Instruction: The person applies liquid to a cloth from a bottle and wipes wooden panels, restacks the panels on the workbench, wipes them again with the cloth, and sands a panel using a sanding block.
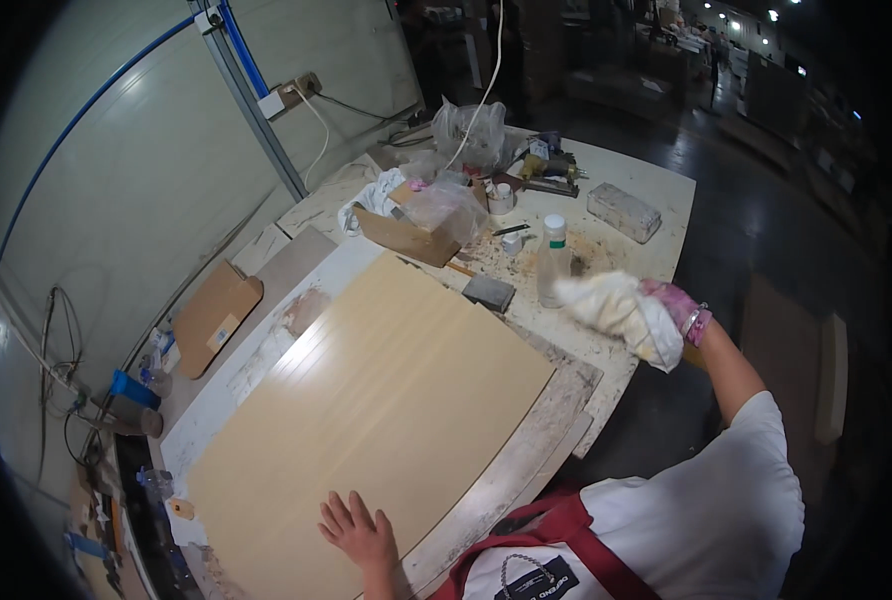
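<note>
A large pale wood-coloured panel [386, 370] lies flat on the workbench, with a streak of light shining on its left part. My left hand [359, 533] rests on the panel's near end, fingers spread, holding nothing. Out to the right, my right hand [678, 308] wears a pink-stained glove and is closed on a bunched white cloth [621, 315], slightly blurred. The cloth hangs over the bench's right edge, beside a clear bottle [554, 262] with a white cap. Near the panel's far right corner lies a grey block [489, 293].
Farther back stand a cardboard box [406, 235] with plastic bags, a small white jar [501, 198], a nail gun [551, 175] and a grey brick-shaped block [623, 212]. A brown board [216, 318] leans by the left wall. A white cable [481, 95] hangs over the bench.
</note>
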A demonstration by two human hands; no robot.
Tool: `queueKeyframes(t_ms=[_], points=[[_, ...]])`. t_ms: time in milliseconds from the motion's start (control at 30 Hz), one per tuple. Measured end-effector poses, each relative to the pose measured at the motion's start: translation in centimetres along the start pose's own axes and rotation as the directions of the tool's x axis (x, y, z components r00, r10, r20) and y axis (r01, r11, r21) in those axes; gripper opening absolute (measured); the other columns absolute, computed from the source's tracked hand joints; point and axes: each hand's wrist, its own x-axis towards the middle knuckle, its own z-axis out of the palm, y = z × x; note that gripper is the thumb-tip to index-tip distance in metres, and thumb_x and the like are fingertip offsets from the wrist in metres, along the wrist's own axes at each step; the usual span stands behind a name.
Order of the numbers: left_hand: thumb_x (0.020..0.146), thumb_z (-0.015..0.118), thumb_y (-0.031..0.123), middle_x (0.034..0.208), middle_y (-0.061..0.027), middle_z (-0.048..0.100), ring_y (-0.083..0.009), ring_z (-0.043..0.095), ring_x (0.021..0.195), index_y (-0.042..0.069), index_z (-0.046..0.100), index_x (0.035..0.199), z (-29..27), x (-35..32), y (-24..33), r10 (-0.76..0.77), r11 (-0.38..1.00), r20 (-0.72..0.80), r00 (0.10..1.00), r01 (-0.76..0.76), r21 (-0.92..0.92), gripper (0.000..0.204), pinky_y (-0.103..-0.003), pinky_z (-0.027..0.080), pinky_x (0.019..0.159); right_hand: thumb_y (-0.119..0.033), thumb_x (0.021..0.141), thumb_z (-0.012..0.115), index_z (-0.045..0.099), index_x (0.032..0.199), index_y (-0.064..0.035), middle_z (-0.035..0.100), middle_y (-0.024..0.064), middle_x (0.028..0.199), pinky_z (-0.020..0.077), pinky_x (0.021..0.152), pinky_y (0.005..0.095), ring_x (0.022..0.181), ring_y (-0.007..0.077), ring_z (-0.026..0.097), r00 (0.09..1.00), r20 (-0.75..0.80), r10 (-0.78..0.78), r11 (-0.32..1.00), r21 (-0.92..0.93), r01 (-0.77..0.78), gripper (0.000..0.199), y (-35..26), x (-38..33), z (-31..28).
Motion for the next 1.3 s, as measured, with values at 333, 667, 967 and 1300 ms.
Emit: queueKeyframes(t_ms=[333, 667, 967, 1300], points=[[0.075, 0.054, 0.025, 0.141, -0.0185, 0.033, -0.0384, 0.023, 0.133, 0.006, 0.049, 0.124, -0.2, 0.2, 0.7, -0.047, 0.998, 0.025, 0.999, 0.048, -0.038, 0.053, -0.056, 0.012, 0.106, -0.043, 0.083, 0.054, 0.052, 0.117, -0.0084, 0.06, 0.0173, 0.111, 0.0464, 0.084, 0.0423, 0.099, 0.0306, 0.059, 0.919, -0.379, -0.107, 0.496, -0.821, -0.281, 0.048, 5.0, 9.3, -4.0], [0.074, 0.059, 0.03, 0.14, -0.0149, 0.035, -0.0394, 0.027, 0.13, 0.012, 0.051, 0.123, 1.4, -0.2, -1.0, 0.011, 0.998, -0.061, 0.998, -0.015, -0.056, 0.053, -0.059, 0.015, 0.103, -0.038, 0.079, 0.065, 0.037, 0.134, -0.0102, 0.049, 0.0194, 0.124, 0.0443, 0.09, 0.0396, 0.108, 0.0367, 0.053, 0.694, -0.131, -0.708, 0.488, -0.801, 0.346, 0.068, -6.9, 10.0, 7.5], [0.077, 0.057, 0.033, 0.142, -0.015, 0.034, -0.0372, 0.025, 0.133, 0.012, 0.049, 0.126, 1.1, -0.1, -0.8, 0.009, 0.999, -0.037, 0.999, -0.011, -0.047, 0.055, -0.057, 0.014, 0.105, -0.028, 0.077, 0.067, 0.049, 0.117, -0.0062, 0.054, 0.0193, 0.113, 0.047, 0.081, 0.0414, 0.098, 0.037, 0.057, 0.799, -0.115, -0.59, 0.468, -0.856, 0.222, 0.049, -9.3, 14.6, 8.8], [0.076, 0.059, 0.028, 0.138, -0.0166, 0.037, -0.0398, 0.029, 0.129, 0.01, 0.049, 0.123, 0.6, -0.1, -1.3, 0.013, 0.997, -0.03, 0.999, -0.015, -0.079, 0.052, -0.06, 0.014, 0.102, -0.028, 0.079, 0.064, 0.045, 0.128, -0.0117, 0.052, 0.021, 0.12, 0.046, 0.088, 0.0414, 0.106, 0.0371, 0.054, 0.834, -0.199, -0.515, 0.38, -0.925, 0.015, 0.056, -9.7, 18.5, 6.3]])
